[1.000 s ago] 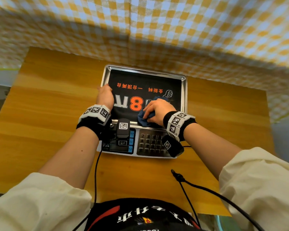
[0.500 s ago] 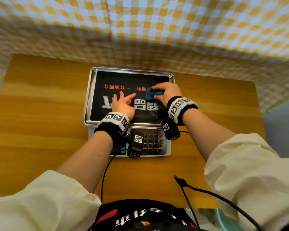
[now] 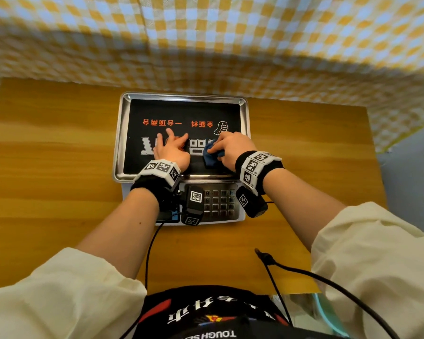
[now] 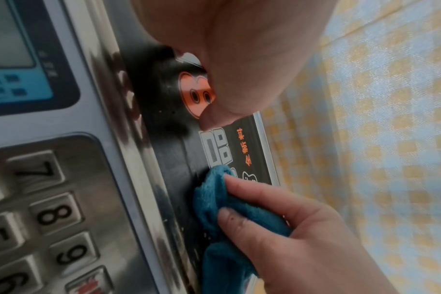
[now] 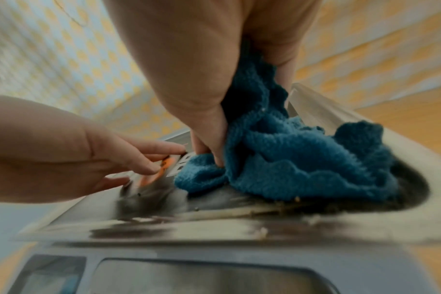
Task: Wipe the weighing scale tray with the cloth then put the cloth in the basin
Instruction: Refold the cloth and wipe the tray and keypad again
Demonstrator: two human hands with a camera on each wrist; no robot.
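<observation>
Checked yellow cloth backs a wooden table [image 3: 47,167] on which the weighing scale's steel tray [image 3: 119,143] sits. At its left, the left hand [image 3: 170,149] lies with fingers spread and straight on the black printed sticker, probably to steady the tray. Just beside it, the right hand [image 3: 231,149] clutches a bunched blue cloth [image 3: 209,156], pressed against the tray's near right part for wiping. Crumbs seem to speck the near rim, though blur hides detail. No basin shows clearly.
</observation>
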